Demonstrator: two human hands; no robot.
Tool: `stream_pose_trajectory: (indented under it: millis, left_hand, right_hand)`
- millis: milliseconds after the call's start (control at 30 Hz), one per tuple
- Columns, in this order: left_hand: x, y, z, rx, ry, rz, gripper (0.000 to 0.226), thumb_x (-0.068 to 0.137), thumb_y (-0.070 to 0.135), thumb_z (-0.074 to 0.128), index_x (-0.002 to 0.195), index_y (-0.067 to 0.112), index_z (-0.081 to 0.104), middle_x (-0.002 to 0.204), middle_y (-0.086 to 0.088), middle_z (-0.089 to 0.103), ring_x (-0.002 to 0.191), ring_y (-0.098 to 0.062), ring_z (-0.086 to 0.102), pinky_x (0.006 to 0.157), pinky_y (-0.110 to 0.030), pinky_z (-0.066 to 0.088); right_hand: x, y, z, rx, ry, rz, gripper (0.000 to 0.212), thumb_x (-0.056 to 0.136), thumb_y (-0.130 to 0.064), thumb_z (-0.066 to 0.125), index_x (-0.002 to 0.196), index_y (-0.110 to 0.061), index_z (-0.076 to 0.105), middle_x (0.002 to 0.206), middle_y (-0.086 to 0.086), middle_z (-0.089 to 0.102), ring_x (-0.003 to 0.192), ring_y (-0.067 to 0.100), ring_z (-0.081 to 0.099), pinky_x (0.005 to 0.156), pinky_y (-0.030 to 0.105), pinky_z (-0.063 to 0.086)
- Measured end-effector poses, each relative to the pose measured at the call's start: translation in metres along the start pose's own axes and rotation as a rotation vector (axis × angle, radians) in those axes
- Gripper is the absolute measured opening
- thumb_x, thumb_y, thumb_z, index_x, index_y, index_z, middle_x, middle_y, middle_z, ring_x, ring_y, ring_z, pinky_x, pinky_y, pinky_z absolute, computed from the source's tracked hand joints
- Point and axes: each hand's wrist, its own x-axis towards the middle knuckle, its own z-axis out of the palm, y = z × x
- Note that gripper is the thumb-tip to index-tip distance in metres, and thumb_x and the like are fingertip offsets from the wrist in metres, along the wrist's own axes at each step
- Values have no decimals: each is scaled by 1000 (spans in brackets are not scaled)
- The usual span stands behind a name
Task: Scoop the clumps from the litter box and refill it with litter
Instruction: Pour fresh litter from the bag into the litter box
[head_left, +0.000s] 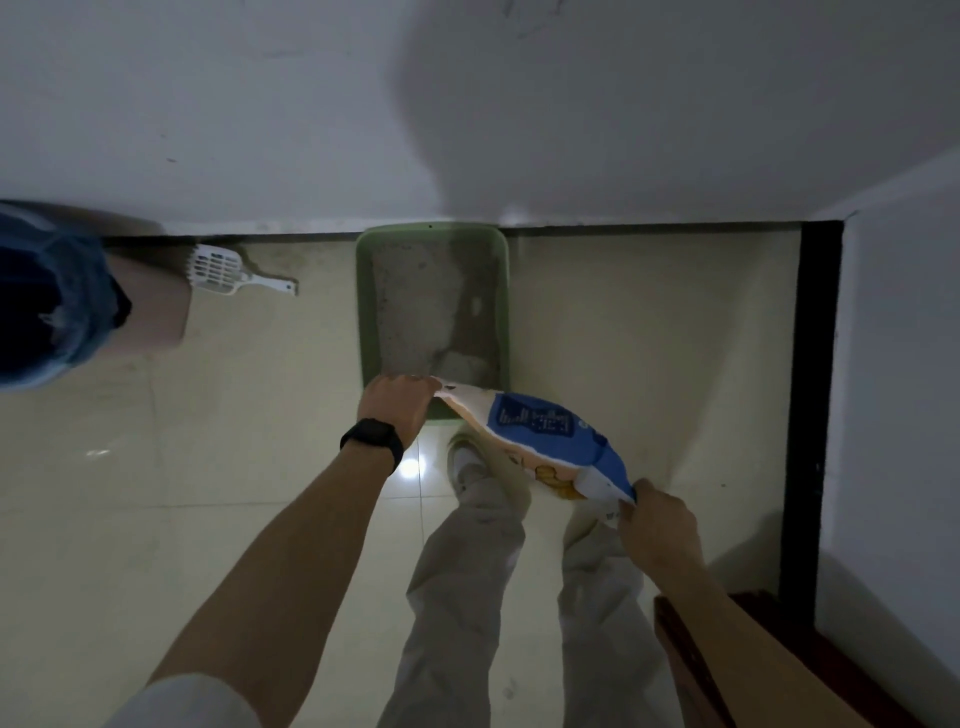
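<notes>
A green litter box (363, 312) stands on the tiled floor against the wall, with grey litter (415, 301) spread inside and a paler heap near its front right. A blue, white and orange litter bag (540, 431) is tilted over the box's near edge, mouth towards the box. My left hand (397, 408) grips the bag's mouth end. My right hand (657, 525) holds the bag's raised bottom end. A white slotted scoop (218, 270) lies on the floor to the left of the box.
A pink bin lined with a blue bag (57, 301) stands at the far left by the wall. My legs and a light shoe (467, 462) are just behind the box. A black door frame (815, 389) and a brown wooden edge (691, 670) are on the right.
</notes>
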Motion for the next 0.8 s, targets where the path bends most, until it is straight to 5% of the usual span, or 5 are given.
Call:
stream_pose_trajectory:
  millis: [433, 800]
  left_hand:
    - [20, -18, -42, 122, 74, 50, 50, 96, 6, 47, 142, 27, 45, 110, -4, 69, 97, -28, 64, 89, -34, 47]
    - [11, 0, -62, 247, 19, 177, 30, 95, 15, 51, 122, 22, 62, 107, -1, 71, 97, -22, 65, 95, -32, 40]
  right_hand:
    - [34, -29, 19, 26, 74, 11, 13, 96, -24, 48, 86, -16, 46, 80, 6, 63, 72, 26, 60, 67, 36, 53]
    - [69, -24, -6, -35, 21, -5, 9, 97, -19, 46, 90, -15, 43, 93, 12, 65, 73, 26, 55, 64, 29, 42]
